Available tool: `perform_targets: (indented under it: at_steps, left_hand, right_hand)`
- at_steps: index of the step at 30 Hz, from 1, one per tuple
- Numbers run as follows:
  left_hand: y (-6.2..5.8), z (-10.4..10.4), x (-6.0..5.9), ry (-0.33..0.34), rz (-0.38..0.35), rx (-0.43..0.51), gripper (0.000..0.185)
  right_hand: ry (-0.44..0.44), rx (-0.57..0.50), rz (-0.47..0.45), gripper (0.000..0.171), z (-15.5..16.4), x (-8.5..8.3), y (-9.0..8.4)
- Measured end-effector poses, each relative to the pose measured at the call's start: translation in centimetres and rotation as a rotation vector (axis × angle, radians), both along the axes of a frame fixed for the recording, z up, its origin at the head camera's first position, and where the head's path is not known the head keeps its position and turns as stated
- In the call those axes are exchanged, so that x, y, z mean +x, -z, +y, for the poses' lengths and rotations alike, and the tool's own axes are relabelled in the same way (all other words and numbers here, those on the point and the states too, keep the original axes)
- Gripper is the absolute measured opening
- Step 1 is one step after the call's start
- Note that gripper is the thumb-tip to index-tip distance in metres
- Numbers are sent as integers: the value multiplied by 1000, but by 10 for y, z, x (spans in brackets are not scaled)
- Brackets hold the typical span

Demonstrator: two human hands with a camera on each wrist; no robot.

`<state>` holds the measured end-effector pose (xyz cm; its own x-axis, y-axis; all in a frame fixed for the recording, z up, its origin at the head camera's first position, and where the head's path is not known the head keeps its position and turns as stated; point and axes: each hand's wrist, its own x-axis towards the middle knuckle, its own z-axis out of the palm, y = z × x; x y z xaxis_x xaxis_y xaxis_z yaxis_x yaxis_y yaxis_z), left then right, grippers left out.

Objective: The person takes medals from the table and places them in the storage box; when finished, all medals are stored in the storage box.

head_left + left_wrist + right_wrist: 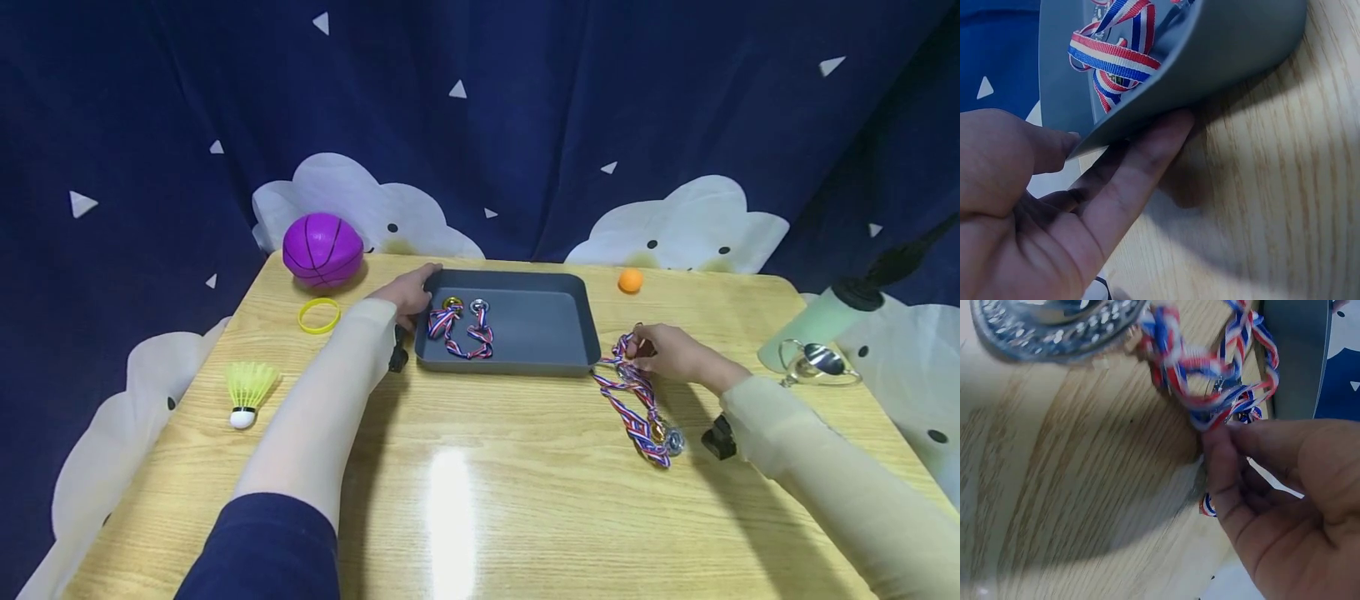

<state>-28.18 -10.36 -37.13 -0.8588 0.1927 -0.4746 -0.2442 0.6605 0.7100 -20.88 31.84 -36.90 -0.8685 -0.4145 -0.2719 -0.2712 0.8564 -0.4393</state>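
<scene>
From the head cam, the left hand (408,292) was parked on the far-left corner of the grey tray (540,327), fingers laid along the rim, looking like it was there to keep the tray from sliding on the counter (465,467). Inside the tray sat two medals on striped ribbons (459,327), bunched at the left end; the rest of the tray floor was bare. The right hand (671,354) was just off the tray's right front corner, its grip pinching the top of a second bunch of ribbons (633,404) that trailed toward the person, with the medal discs (666,437) lying at the near end on the wood. An orange ball (631,281), a purple ball (323,249), a yellow wristband (319,316) and a shuttlecock (246,392) sat around the edges, well apart from the hands.

Left wrist cam: the fingers (1138,181) were nearly straight, tucked under the tray (1235,56) rim with the thumb on the other side, so more of a loose brace than a real clamp. Ribbon (1113,59) showed inside.

Right wrist cam: thumb and fingertips (1222,459) were pressed together on the red-white-blue ribbon (1210,381), holding the loop end, probably the easiest spot to lift the tangle. A silver medal (1054,328) lay flat on the wood, and the tray wall (1294,356) stood just beside.
</scene>
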Motion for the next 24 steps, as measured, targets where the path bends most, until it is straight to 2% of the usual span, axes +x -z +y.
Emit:
perform_targets:
  at_steps: [8, 12, 16, 24]
  left_hand:
    - [-3, 0, 2, 10, 8, -22, 65]
    - [-4, 1, 3, 9, 9, -27, 64]
    - [-5, 2, 4, 5, 5, -32, 64]
    - [1, 0, 3, 1, 9, 23, 67]
  right_hand:
    - [6, -97, -98, 22, 1, 3, 3]
    - [3, -76, -83, 30, -1, 4, 5]
    - [14, -27, -69, 30, -2, 5, 6]
    - [-12, -49, -15, 34, 1, 4, 7]
